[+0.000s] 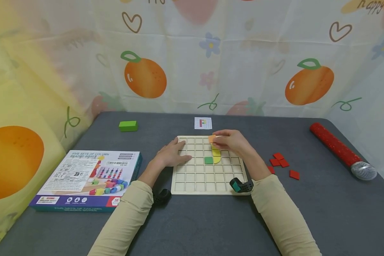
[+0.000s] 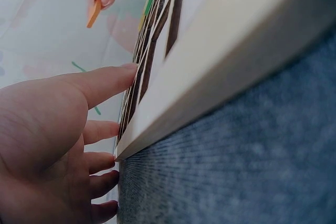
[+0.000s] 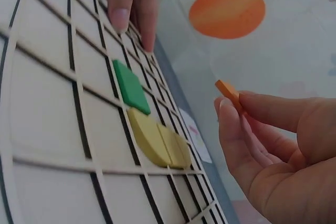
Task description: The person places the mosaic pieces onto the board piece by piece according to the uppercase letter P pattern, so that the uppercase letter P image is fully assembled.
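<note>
Currently, an orange tile is hovering clear of the grid board's surface, near the board's far edge. The right hand is pinching it between thumb and fingertips. On the grid board, a green tile is lying just beside a column of yellow pieces. The left hand is resting at the left edge, its fingers spread and gripping nothing. Beyond the board, a small printed card is lying on the dark counter. Red tiles are lying to the right, with a red microphone farther out. To the left, a flat box is lying, and a green block is sitting behind it. A fruit-patterned cloth is hanging behind everything.
</note>
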Tool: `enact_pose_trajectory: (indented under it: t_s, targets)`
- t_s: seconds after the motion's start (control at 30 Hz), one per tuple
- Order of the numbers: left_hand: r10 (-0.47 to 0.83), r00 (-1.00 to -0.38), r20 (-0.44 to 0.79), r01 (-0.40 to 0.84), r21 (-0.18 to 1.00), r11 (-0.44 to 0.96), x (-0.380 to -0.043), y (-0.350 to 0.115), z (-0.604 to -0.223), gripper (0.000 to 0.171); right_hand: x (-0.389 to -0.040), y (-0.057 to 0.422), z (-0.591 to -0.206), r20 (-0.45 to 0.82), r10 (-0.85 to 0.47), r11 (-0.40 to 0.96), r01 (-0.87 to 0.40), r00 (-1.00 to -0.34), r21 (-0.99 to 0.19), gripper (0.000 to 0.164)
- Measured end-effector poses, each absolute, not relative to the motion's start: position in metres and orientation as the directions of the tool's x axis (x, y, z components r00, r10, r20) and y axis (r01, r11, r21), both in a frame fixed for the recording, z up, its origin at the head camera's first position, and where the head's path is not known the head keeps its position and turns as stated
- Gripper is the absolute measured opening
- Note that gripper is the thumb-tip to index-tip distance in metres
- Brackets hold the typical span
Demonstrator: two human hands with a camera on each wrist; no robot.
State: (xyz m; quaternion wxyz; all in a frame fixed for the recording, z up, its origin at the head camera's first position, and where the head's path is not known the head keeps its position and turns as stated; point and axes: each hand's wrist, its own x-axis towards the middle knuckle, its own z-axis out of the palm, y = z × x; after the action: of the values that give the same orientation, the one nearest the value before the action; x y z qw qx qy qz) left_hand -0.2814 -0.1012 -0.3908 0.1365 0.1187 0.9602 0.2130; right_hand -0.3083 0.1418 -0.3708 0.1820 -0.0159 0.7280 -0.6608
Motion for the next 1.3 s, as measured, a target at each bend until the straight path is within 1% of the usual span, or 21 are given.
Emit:
enact_pose_trajectory:
  t_s: [0.23,0.47,0.83,1.07,1.3]
  targets:
    - [0.287,-0.934,-0.212,0.171,0.441,0.881,-0.282,-0.100,-0.390,0.074,-0.310,0.136,-0.371,-0.265,-0.231,0.102,0.248,-0.936,-0.963,0.042]
    - [0.273,-0.935,-0.227,0.155,0.428,0.890,-0.281,-0.100,-0.393,0.074,-0.308,0.138,-0.379,-0.279,-0.199,0.133,0.256,-0.940,-0.958,0.041]
    - [0.282,-0.934,-0.217,0.170,0.426,0.889,-0.282,-0.101,-0.390,0.074,-0.309,0.134,-0.383,-0.260,-0.149,0.215,0.225,-0.954,-0.950,0.039]
    - [0.282,-0.934,-0.218,0.167,0.429,0.887,-0.282,-0.101,-0.391,0.073,-0.309,0.128,-0.385,-0.265,-0.090,0.310,0.225,-0.960,-0.924,0.037]
    - [0.279,-0.936,-0.216,0.167,0.428,0.888,-0.282,-0.100,-0.391,0.074,-0.308,0.127,-0.386,-0.256,-0.077,0.337,0.216,-0.964,-0.916,0.036]
